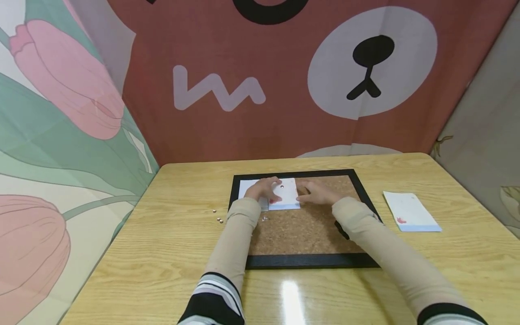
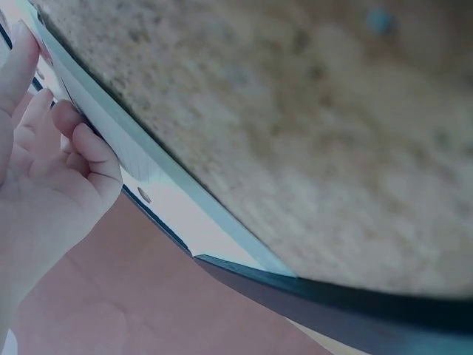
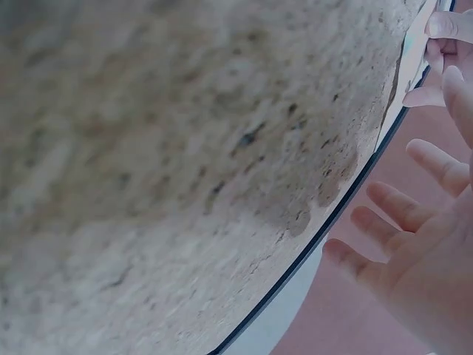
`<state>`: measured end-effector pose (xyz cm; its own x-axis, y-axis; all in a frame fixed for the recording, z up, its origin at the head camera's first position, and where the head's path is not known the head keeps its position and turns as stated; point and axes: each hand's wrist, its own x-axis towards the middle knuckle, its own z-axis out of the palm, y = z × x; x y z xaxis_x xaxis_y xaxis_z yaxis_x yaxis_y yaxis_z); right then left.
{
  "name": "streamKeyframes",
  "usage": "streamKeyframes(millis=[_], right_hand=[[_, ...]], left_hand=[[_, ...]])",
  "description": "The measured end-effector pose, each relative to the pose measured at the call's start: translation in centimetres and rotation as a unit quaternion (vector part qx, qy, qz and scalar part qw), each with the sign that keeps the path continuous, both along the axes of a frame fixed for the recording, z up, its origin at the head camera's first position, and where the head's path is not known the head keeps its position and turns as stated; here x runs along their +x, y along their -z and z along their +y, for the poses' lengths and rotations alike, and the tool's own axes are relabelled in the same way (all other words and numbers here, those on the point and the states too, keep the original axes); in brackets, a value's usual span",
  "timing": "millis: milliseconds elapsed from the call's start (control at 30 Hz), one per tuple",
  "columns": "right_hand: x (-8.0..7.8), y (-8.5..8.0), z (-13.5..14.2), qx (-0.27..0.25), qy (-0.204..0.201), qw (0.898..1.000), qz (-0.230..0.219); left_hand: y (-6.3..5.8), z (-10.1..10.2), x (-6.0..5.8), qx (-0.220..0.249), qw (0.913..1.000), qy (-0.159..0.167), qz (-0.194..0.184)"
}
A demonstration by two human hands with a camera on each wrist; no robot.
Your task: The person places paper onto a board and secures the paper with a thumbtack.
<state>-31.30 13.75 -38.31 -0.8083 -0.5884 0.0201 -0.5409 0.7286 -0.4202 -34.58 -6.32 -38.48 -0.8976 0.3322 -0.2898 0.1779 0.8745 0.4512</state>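
Observation:
Two white note sheets lie side by side at the upper left of a black-framed cork board point(image 1: 300, 234). Over them reaches my left hand point(image 1: 266, 188), its thumb and fingertips at the right-hand sheet point(image 1: 289, 194); in the left wrist view its other fingers curl loosely. A round metallic thumbtack point(image 1: 282, 186) shows on that sheet. Part of the left-hand sheet point(image 1: 246, 186) is hidden behind the hand. My right hand point(image 1: 318, 193) is at the right-hand sheet's right edge, thumb towards it, fingers spread and relaxed in the right wrist view point(image 3: 414, 244).
Several metallic thumbtacks point(image 1: 220, 220) lie on the wooden table point(image 1: 162, 243) left of the board. Small clear bits point(image 1: 265, 218) sit on the cork below the sheets. Right of the board rests a white notepad point(image 1: 410, 212). Printed cloth point(image 1: 243, 131) hangs behind the table.

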Motion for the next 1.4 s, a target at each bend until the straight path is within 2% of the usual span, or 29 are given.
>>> streamKeyframes(millis=[233,467,700,967,1200,1400], right_hand=[[0.3,0.4,0.8,-0.004,0.03,0.999,-0.023],[0.5,0.3,1.8,-0.005,0.034,0.999,0.003],[0.7,0.2,3.0,-0.005,0.031,0.999,0.022],[0.7,0.3,4.2,-0.003,0.032,0.999,0.009],[0.6,0.1,5.4,-0.003,0.039,0.999,0.032],[1.0,-0.1,6.9,0.0,0.056,0.998,0.017]], left_hand=[[0.3,0.0,0.0,0.001,1.0,-0.007,-0.005],[0.4,0.0,-0.2,0.003,1.0,-0.003,0.0],[0.2,0.2,0.0,0.019,0.9997,-0.012,-0.012],[0.4,-0.1,-0.1,0.008,0.9999,-0.008,-0.008],[0.2,-0.3,-0.1,0.009,0.9999,-0.006,0.0],[0.0,-0.1,0.0,0.012,0.9999,-0.008,-0.005]])
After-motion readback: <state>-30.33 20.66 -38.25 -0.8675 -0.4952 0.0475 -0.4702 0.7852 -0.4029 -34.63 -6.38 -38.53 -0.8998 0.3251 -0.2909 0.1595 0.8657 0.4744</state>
